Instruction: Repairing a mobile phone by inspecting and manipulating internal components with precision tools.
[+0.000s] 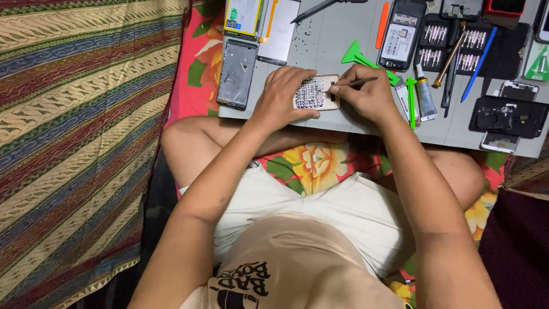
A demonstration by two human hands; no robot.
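Centrally, on a grey work board (343, 40) laid across the person's lap: one small beige rectangular tray (316, 92), its top covered by a grid of tiny dark parts, too small to tell apart.

Left hand (284, 94): fingers curled over the tray's left side, thumb along its near edge, pinning it to the board.

Right hand (366, 94): closed in a pen grip on thin dark tweezers (357, 83), the tip touching the tray's right end.

Containers and contents:
- Black bit case (452, 43), upper right, open; rows of silvery bits stand in its compartments. A brass-coloured rod (448, 62) and a blue spudger (479, 57) lie across it.
- Phone back frame (237, 73), left of the left hand, hollow side up; contents unclear.
- Opened phone body (401, 34), behind the right hand, with a white-labelled battery seated inside.
- Black phone housing (506, 117), far right, lying partly on a lighter panel.

Loose items:
- Green plastic pry tools (357, 56), just behind and right of the right hand.
- Small glue tube (425, 94), beside the green tools.
- Orange pry stick (382, 26), left of the opened phone body.
- Scatter of tiny dark specks (300, 31) on the board behind the tray.

Surroundings: floral cloth (314, 163) under the board; striped patterned fabric (80, 131) to the left.
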